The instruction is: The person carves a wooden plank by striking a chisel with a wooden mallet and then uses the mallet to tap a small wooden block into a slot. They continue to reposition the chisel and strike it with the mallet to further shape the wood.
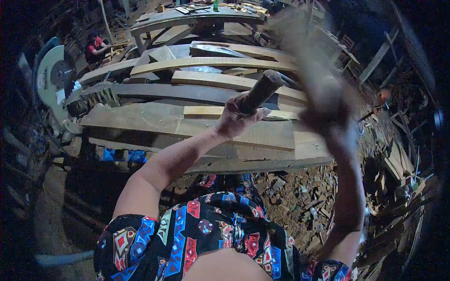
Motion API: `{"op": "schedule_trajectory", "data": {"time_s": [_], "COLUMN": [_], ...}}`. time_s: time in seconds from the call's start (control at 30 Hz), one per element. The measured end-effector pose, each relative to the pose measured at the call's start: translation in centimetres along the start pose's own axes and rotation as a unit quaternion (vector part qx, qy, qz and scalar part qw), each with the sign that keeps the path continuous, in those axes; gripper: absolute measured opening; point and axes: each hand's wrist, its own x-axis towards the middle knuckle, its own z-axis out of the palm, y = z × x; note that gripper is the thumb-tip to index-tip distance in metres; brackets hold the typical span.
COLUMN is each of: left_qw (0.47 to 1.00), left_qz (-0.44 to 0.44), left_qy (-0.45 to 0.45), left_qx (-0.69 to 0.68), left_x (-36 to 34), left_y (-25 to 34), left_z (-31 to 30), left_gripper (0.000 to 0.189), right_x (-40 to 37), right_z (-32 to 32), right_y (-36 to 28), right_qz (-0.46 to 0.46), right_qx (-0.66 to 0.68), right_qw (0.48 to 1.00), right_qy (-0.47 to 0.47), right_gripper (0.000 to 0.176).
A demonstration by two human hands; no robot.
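My left hand point(234, 119) is closed around a thick, round, dark wooden handle point(262, 91), which tilts up to the right with its blunt end showing. Whatever lies at the handle's lower end is hidden by the hand. My right hand point(330, 110) is raised on the right and smeared by motion. It grips a long blurred tool point(302, 42), broad towards its upper end, whose kind I cannot make out. Below the left hand, a pale wooden strip point(204, 112) lies on a wide plank point(154, 117) on the workbench.
Several curved wooden pieces point(213, 62) lie across the bench. On the left stands a circular saw point(58, 77) with a pale guard. A person point(95, 48) crouches at the far left. Behind is another table point(201, 18). Wood scraps point(304, 206) cover the ground.
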Motion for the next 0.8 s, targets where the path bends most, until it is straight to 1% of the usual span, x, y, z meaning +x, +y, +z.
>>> {"op": "schedule_trajectory", "data": {"time_s": [0.03,0.07,0.1,0.13,0.17,0.23,0.3,0.33,0.37,0.4,0.47,0.5,0.53,0.6,0.63,0.73,0.77,0.8], "left_qw": [0.996,0.984,0.995,1.0,0.998,0.995,0.997,0.999,1.0,0.997,0.971,0.993,1.0,0.993,0.994,0.998,0.999,0.995], "left_qz": [0.017,0.034,0.019,0.001,-0.018,-0.03,-0.017,0.0,0.018,0.031,0.056,0.023,-0.012,-0.023,0.003,0.038,0.042,0.054], "left_qy": [0.005,0.007,0.002,0.0,-0.003,-0.009,-0.01,-0.008,-0.006,-0.005,-0.01,-0.006,-0.002,-0.008,-0.018,-0.028,-0.029,-0.024], "left_qx": [0.089,0.178,0.097,0.015,-0.066,-0.092,-0.074,-0.045,-0.016,0.068,0.233,0.116,-0.001,-0.115,-0.11,-0.042,-0.01,0.085], "left_x": [0.2,0.4,0.4,0.0,-0.4,-0.7,-0.7,-0.6,-0.5,-0.3,0.2,0.1,-0.4,-0.7,-0.6,-0.6,-0.5,-0.4], "left_y": [0.5,0.8,0.6,0.0,-0.5,-1.3,-1.0,-0.6,-0.3,-0.5,-0.8,-0.6,-0.3,-0.6,-1.7,-2.4,-2.4,-1.9], "left_z": [0.1,0.1,0.2,0.3,0.3,0.5,0.5,0.5,0.5,0.5,0.3,0.5,0.7,0.9,0.8,0.7,0.7,0.6], "left_gripper": [0.029,0.029,0.028,0.028,0.028,0.027,0.026,0.025,0.024,0.024,0.024,0.024,0.024,0.024,0.025,0.026,0.026,0.026], "right_x": [0.7,1.1,1.4,1.6,1.3,1.3,0.4,-0.7,-0.9,-1.1,-0.5,0.1,0.2,0.4,0.9,-1.6,-1.3,-1.0], "right_z": [0.7,0.3,-0.1,-1.2,-2.3,-4.8,-4.4,-2.5,-1.8,-1.1,-1.3,-1.4,-2.9,-5.9,-7.2,-4.3,-2.2,-0.2], "right_y": [1.7,1.4,1.1,-0.3,0.9,-0.7,-0.4,1.7,1.9,1.9,0.2,-0.6,0.4,2.2,2.1,4.5,2.3,0.0], "right_qz": [-0.004,-0.027,-0.05,-0.092,0.014,-0.059,-0.064,-0.03,-0.013,0.004,0.01,0.01,-0.011,-0.051,-0.081,-0.055,0.022,0.073], "right_qx": [-0.012,-0.038,-0.063,-0.1,0.204,0.151,0.116,0.108,0.105,0.101,0.107,0.109,0.124,0.154,0.184,0.036,-0.03,-0.113], "right_qw": [0.997,0.995,0.992,0.99,0.974,0.977,0.978,0.979,0.98,0.982,0.986,0.988,0.987,0.984,0.976,0.984,0.999,0.979], "right_qy": [-0.081,-0.088,-0.093,-0.032,0.097,0.135,0.163,0.172,0.166,0.161,0.129,0.108,0.098,0.074,0.081,0.164,0.011,-0.154], "right_gripper": [0.043,0.044,0.046,0.05,0.05,0.05,0.049,0.047,0.045,0.042,0.037,0.035,0.039,0.047,0.047,0.043,0.038,0.036]}}
